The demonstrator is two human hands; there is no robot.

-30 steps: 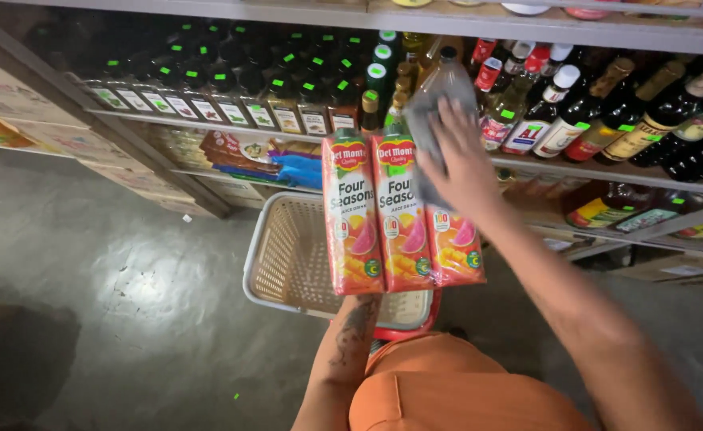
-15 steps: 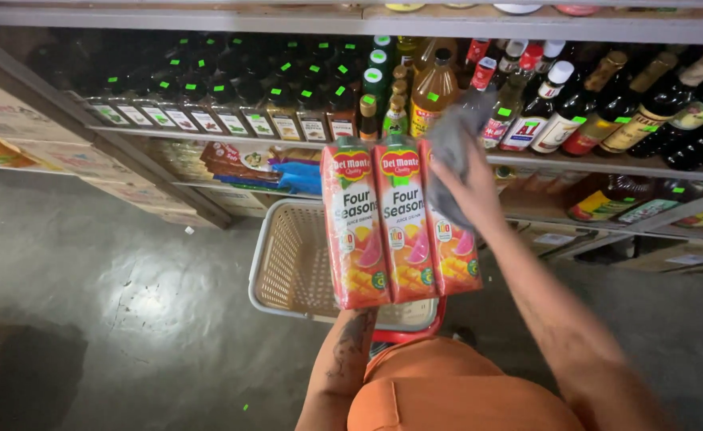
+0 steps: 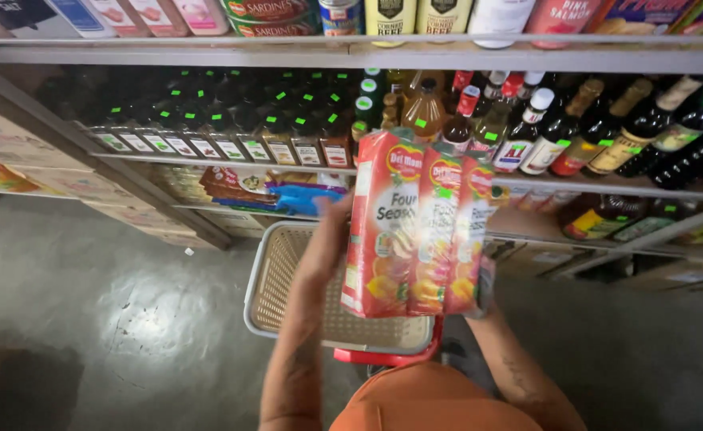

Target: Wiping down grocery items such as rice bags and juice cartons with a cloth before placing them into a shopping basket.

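Three red juice cartons (image 3: 419,227), bundled side by side, stand upright in the air just above the cream wire basket (image 3: 271,275). The left hand (image 3: 329,239) presses flat against the bundle's left side, fingers spread along the carton; the right hand (image 3: 485,291) sits mostly hidden behind the bundle's lower right corner, and I cannot tell how it grips. Beyond the cartons runs a shelf (image 3: 351,56) lined with dark bottles (image 3: 207,132). This looks like the carrying stage, the pack lifted and steadied. Any lowering would call for both hands to stay level, keeping the cartons inside the basket rim.
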